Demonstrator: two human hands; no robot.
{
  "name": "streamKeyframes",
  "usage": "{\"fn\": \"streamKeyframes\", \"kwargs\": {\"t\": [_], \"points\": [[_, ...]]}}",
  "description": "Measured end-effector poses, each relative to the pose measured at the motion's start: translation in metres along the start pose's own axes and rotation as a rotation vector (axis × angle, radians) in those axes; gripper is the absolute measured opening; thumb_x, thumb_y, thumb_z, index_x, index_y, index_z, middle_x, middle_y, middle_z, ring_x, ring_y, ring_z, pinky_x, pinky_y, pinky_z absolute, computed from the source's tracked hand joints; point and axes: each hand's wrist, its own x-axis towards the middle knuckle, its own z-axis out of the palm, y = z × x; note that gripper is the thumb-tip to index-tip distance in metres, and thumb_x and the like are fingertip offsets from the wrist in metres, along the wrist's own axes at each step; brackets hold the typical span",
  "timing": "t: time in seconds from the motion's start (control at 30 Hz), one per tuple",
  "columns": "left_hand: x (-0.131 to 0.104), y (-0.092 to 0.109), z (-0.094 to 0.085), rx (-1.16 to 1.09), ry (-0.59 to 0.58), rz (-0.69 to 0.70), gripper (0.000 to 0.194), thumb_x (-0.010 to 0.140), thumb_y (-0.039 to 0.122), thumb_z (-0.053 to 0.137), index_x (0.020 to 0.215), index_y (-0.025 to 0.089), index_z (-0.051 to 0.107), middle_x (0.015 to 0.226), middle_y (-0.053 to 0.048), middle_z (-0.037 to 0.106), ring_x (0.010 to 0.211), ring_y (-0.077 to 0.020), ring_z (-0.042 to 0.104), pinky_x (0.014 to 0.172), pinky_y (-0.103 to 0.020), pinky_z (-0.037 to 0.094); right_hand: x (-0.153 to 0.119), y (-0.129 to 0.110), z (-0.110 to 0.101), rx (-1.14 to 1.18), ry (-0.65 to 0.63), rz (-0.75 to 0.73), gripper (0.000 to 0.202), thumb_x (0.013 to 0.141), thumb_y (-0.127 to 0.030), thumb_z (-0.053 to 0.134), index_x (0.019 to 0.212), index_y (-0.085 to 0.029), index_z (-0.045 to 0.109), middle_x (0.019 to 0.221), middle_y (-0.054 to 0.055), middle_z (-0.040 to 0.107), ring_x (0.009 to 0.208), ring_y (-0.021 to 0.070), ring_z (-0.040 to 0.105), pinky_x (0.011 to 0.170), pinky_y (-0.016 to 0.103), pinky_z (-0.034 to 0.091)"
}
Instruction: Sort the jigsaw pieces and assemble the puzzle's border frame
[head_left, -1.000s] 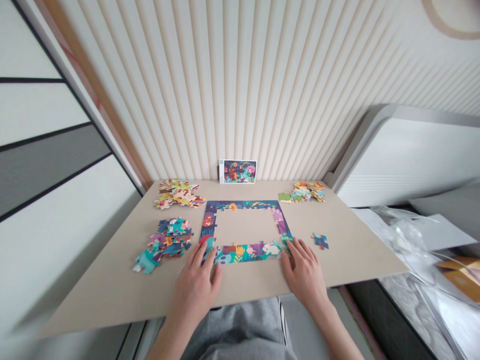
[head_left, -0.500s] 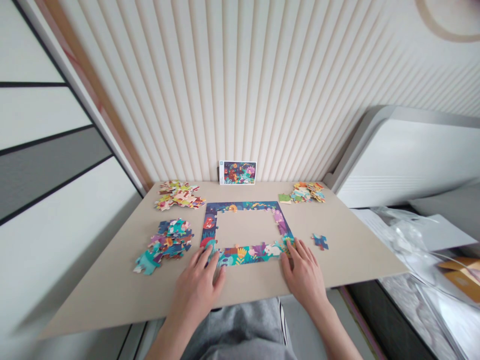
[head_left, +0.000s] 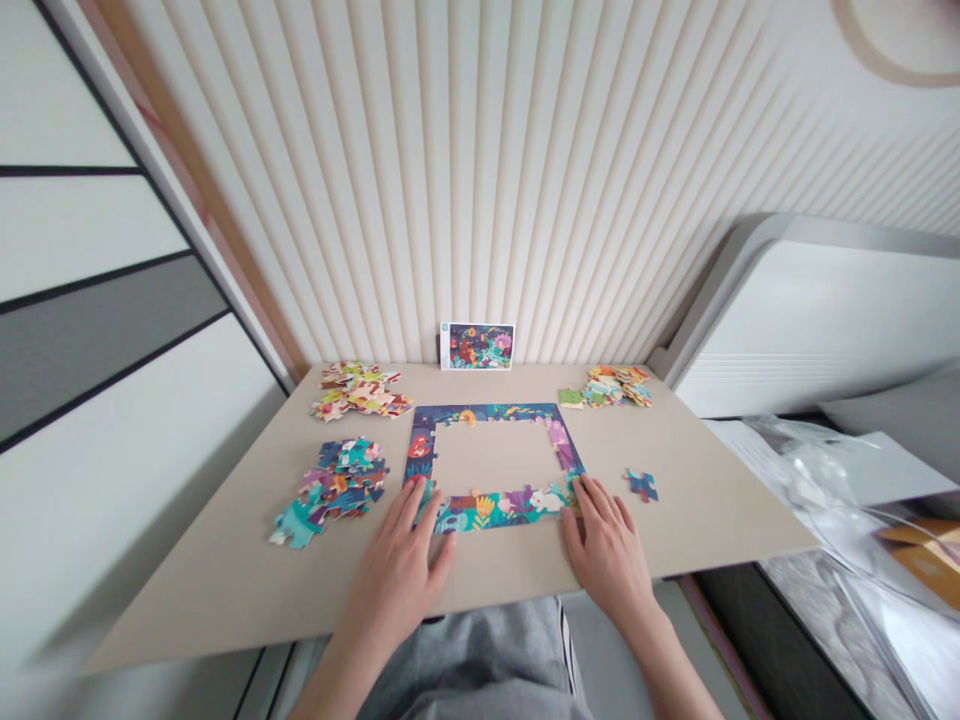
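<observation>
A rectangular puzzle border [head_left: 484,512] of joined, colourful pieces lies flat on the beige table, with bare tabletop inside it. My left hand [head_left: 405,560] rests on its lower left corner, fingers spread and partly covering the pieces. On the lower right corner lies my right hand [head_left: 609,550], its fingers apart and holding nothing. To the right of that hand is a single blue puzzle piece [head_left: 641,485]. A pile of teal, blue and purple pieces [head_left: 337,485] sits left of the border.
The table [head_left: 697,510] also bears a heap of yellow and red pieces [head_left: 360,390] at the back left and an orange and green heap [head_left: 611,386] at the back right. A picture card [head_left: 478,346] stands against the ribbed wall.
My left hand has shifted slightly up and its fingers lie a little further over the border's lower left corner. My right hand has barely moved.
</observation>
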Motion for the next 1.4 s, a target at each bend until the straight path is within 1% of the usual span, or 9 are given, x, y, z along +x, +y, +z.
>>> {"fn": "streamKeyframes", "kwargs": {"t": [0.13, 0.23, 0.43, 0.57, 0.93, 1.07, 1.2, 1.3, 1.4], "points": [[0.000, 0.002, -0.001, -0.016, 0.020, -0.006, 0.053, 0.098, 0.041, 0.057, 0.147, 0.021, 0.054, 0.160, -0.014, 0.046, 0.150, -0.0347, 0.041, 0.118, -0.055, 0.044, -0.002, 0.002, 0.004, 0.000, 0.023, 0.002, 0.053, 0.105, -0.044, 0.047, 0.152, -0.021, 0.051, 0.157, 0.015, 0.050, 0.146, 0.0330, 0.047, 0.119, 0.057, 0.037], [-0.001, 0.005, -0.003, -0.025, 0.040, -0.022, 0.045, 0.098, 0.037, 0.057, 0.142, 0.024, 0.060, 0.152, -0.013, 0.054, 0.142, -0.0346, 0.051, 0.114, -0.055, 0.049, 0.000, 0.006, 0.009, 0.002, 0.017, -0.032, 0.058, 0.105, -0.047, 0.046, 0.158, -0.024, 0.043, 0.162, 0.013, 0.044, 0.149, 0.0333, 0.042, 0.119, 0.058, 0.038], [-0.001, 0.010, -0.008, -0.026, 0.032, 0.048, 0.036, 0.100, 0.027, 0.053, 0.133, 0.025, 0.067, 0.136, -0.011, 0.065, 0.131, -0.0313, 0.058, 0.108, -0.052, 0.055, 0.030, 0.019, 0.013, 0.005, -0.161, -0.125, 0.065, 0.108, -0.050, 0.036, 0.166, -0.023, 0.025, 0.169, 0.010, 0.031, 0.157, 0.0305, 0.027, 0.124, 0.060, 0.029], [-0.001, 0.012, -0.012, -0.016, 0.022, 0.029, 0.036, 0.101, 0.025, 0.052, 0.133, 0.024, 0.066, 0.136, -0.011, 0.065, 0.132, -0.0313, 0.058, 0.109, -0.053, 0.055, 0.047, 0.026, 0.016, 0.019, -0.260, -0.179, 0.064, 0.108, -0.053, 0.035, 0.164, -0.024, 0.030, 0.168, 0.008, 0.031, 0.157, 0.0285, 0.028, 0.126, 0.059, 0.026], [-0.002, 0.015, -0.019, -0.051, -0.007, -0.004, 0.036, 0.101, 0.024, 0.051, 0.134, 0.023, 0.065, 0.139, -0.010, 0.063, 0.134, -0.0280, 0.056, 0.112, -0.049, 0.052, 0.042, 0.034, 0.025, 0.061, -0.178, -0.169, 0.058, 0.106, -0.052, 0.042, 0.155, -0.021, 0.050, 0.164, 0.010, 0.040, 0.153, 0.0298, 0.036, 0.125, 0.057, 0.030], [0.003, -0.004, -0.036, 0.006, 0.041, 0.004, 0.036, 0.101, 0.026, 0.052, 0.135, 0.025, 0.064, 0.141, -0.009, 0.063, 0.133, -0.0273, 0.058, 0.114, -0.048, 0.050, 0.042, 0.033, 0.022, 0.100, -0.167, -0.153, 0.053, 0.105, -0.048, 0.043, 0.149, -0.021, 0.056, 0.162, 0.011, 0.044, 0.151, 0.0302, 0.041, 0.124, 0.056, 0.034], [0.019, -0.047, -0.049, 0.182, 0.134, -0.126, 0.038, 0.102, 0.030, 0.051, 0.138, 0.023, 0.061, 0.142, -0.012, 0.061, 0.132, -0.0319, 0.056, 0.115, -0.052, 0.045, 0.041, 0.034, 0.022, 0.114, -0.137, -0.162, 0.050, 0.105, -0.047, 0.045, 0.145, -0.021, 0.060, 0.161, 0.012, 0.047, 0.149, 0.0315, 0.044, 0.123, 0.056, 0.036], [0.033, -0.084, -0.044, 0.294, 0.162, -0.263, 0.042, 0.101, 0.035, 0.053, 0.138, 0.016, 0.060, 0.138, -0.017, 0.062, 0.127, -0.0342, 0.058, 0.111, -0.052, 0.046, 0.040, 0.034, 0.023, 0.114, -0.114, -0.171, 0.049, 0.104, -0.047, 0.046, 0.144, -0.021, 0.061, 0.159, 0.012, 0.049, 0.148, 0.0328, 0.046, 0.122, 0.057, 0.038], [0.040, -0.110, -0.034, 0.325, 0.134, -0.353, 0.043, 0.099, 0.041, 0.055, 0.134, 0.017, 0.063, 0.135, -0.017, 0.064, 0.124, -0.0337, 0.060, 0.106, -0.048, 0.048, 0.040, 0.034, 0.022, 0.122, -0.103, -0.176, 0.048, 0.104, -0.046, 0.048, 0.143, -0.022, 0.062, 0.157, 0.012, 0.051, 0.146, 0.0336, 0.048, 0.121, 0.057, 0.040]]}}
